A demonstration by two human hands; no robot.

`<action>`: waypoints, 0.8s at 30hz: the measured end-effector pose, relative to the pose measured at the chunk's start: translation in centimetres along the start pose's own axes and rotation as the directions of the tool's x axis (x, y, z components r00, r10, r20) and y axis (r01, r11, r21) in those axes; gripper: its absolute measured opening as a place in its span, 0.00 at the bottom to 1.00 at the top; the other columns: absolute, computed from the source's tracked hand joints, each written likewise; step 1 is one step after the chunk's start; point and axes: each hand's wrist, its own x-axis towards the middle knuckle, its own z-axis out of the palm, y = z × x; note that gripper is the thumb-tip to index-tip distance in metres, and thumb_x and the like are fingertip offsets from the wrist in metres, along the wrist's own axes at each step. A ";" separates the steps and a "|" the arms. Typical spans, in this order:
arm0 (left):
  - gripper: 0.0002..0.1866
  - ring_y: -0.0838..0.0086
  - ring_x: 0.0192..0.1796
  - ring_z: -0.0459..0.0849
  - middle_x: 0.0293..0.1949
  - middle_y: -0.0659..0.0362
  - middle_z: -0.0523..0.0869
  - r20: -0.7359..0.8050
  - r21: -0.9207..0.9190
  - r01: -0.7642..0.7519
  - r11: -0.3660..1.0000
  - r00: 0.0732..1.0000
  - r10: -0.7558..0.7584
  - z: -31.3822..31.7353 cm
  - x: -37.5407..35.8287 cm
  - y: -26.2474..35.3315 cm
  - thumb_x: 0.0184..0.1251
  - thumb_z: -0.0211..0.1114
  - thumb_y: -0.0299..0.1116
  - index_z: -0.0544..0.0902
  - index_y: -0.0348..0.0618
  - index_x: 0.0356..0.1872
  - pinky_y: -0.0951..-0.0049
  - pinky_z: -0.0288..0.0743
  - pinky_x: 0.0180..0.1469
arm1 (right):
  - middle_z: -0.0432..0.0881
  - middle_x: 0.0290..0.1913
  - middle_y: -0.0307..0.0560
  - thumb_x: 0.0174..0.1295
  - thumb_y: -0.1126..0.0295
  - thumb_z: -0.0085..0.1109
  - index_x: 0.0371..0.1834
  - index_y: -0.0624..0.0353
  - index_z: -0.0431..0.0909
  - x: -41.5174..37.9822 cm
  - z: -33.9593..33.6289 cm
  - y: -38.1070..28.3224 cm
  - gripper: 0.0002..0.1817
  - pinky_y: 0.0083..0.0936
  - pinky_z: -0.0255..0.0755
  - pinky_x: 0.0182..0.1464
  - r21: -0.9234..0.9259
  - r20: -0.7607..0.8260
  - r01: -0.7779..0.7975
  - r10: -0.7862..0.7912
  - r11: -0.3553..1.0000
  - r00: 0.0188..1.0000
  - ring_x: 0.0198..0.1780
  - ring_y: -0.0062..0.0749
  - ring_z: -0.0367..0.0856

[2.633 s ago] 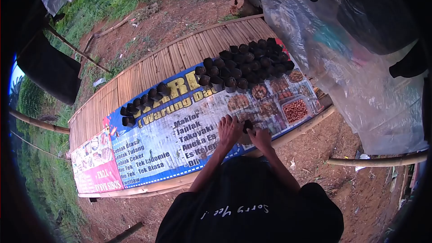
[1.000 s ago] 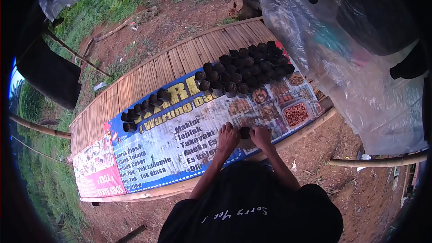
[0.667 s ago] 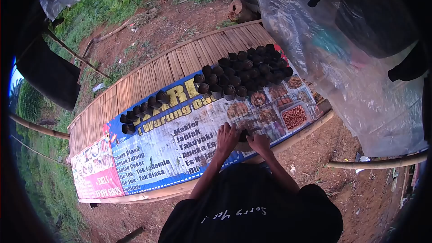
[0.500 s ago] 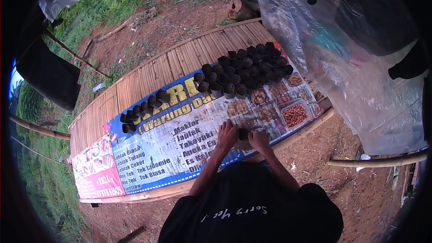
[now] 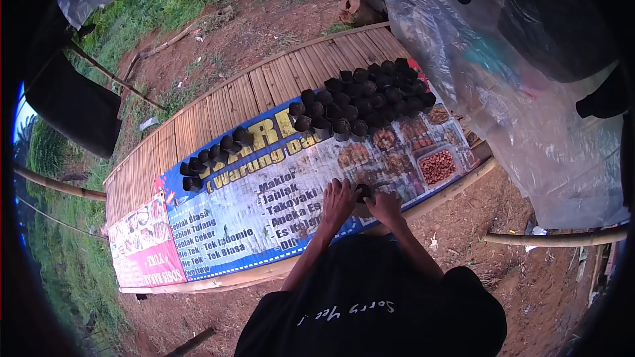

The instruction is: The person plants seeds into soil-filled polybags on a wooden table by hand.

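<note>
A small black pot [image 5: 363, 192] stands on the printed banner [image 5: 231, 221] at the table's near side. My right hand [image 5: 385, 206] grips its right edge with the fingertips. Just left of the pot, my left hand [image 5: 339, 199] rests with its fingers bent toward the banner; whether it touches the pot is hard to tell. Beyond both hands, a dense group of black pots [image 5: 360, 102] covers the far right part of the banner. A shorter row of black pots [image 5: 215, 154] stands at the far left.
The banner lies over a bamboo slat table [image 5: 245, 96]. Clear plastic sheeting [image 5: 489, 92] hangs at the right, above a horizontal bamboo pole [image 5: 555, 238]. A cut log [image 5: 354, 8] lies behind the table. Dark cloth [image 5: 73, 109] hangs at the left.
The pot between my hands now shows its round dark opening more clearly. My fingers have shifted slightly around it. The camera view has moved a little.
</note>
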 end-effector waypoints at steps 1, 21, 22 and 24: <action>0.10 0.51 0.41 0.76 0.37 0.46 0.75 0.027 0.043 -0.049 0.998 0.999 0.048 0.3 0.1 -0.2 0.64 0.62 0.37 0.78 0.40 0.35 0.54 0.70 0.43 | 0.84 0.38 0.57 0.63 0.50 0.52 0.35 0.60 0.84 0.2 0.8 0.4 0.22 0.63 0.64 0.53 0.036 0.005 0.010 -0.010 0.999 1.000 0.51 0.59 0.76; 0.07 0.51 0.45 0.75 0.42 0.46 0.73 -0.051 -0.079 -0.011 0.997 0.999 0.007 0.2 -0.7 -0.6 0.53 0.64 0.28 0.80 0.37 0.33 0.56 0.72 0.48 | 0.82 0.34 0.59 0.60 0.54 0.53 0.31 0.56 0.84 1.6 0.6 -0.2 0.17 0.53 0.67 0.50 0.012 -0.166 0.106 -0.102 0.994 0.981 0.46 0.54 0.77; 0.07 0.51 0.45 0.74 0.42 0.46 0.73 -0.050 -0.074 0.011 0.997 0.999 -0.014 0.8 -0.8 -1.2 0.53 0.64 0.28 0.80 0.37 0.33 0.56 0.72 0.48 | 0.82 0.34 0.59 0.60 0.54 0.53 0.32 0.56 0.84 2.1 1.8 0.2 0.17 0.53 0.67 0.50 -0.022 -0.165 0.114 -0.116 0.993 0.979 0.45 0.55 0.77; 0.07 0.51 0.45 0.74 0.42 0.47 0.73 -0.055 -0.071 0.022 0.997 0.998 -0.026 1.4 -0.6 -1.5 0.52 0.64 0.28 0.80 0.37 0.32 0.56 0.72 0.48 | 0.82 0.34 0.59 0.60 0.54 0.53 0.32 0.56 0.84 2.6 2.2 0.6 0.17 0.53 0.67 0.50 -0.058 -0.175 0.121 -0.130 0.991 0.976 0.44 0.55 0.77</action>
